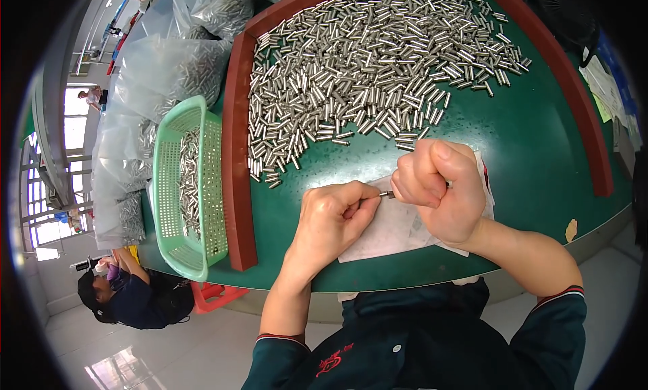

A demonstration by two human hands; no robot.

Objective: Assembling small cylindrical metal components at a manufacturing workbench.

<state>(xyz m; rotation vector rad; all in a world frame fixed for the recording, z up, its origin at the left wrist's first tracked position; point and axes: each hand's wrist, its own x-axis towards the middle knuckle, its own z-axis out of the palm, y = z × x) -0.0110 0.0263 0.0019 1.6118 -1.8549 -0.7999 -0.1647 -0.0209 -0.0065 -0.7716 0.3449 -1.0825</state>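
Left hand (332, 218) at centre, just below middle, fingers curled in a tight grip on one small metal pin (387, 194), pinched at its left end between thumb and forefinger. Right hand (439, 187) at 3 o'clock from the left, touching or nearly touching it, closed into a fist; grip shut on something thin, only a sliver of metal showing at the fist's right side, too hidden to say what kind of tool or part. Pin's tip pointing toward the right fist, meeting place covered by the knuckles. Under both hands a white sheet (388, 231) on the green surface (513, 140), most of it hidden by palms and wrist, one corner peeking out at 3 o'clock of the fist.

At 12 o'clock from the hands, a wide heap of loose metal pins (364, 66) spread across the surface, too many and too small to tell one from another; far edge cut off by the frame. Red-brown raised border (237, 153) curving round the surface at 9 o'clock and again at 2 o'clock. Outside it, at 9 o'clock, a green plastic basket (169, 187) with more pins inside, lower corner overhanging the edge. Beyond, at 10 to 11 o'clock, clear plastic bags (162, 72) of pins, contents blurred by the film. At 7 o'clock, another person (135, 295) low on the floor, partly hidden by the surface. Papers (601, 86) at 2 o'clock, bent by the lens rim.
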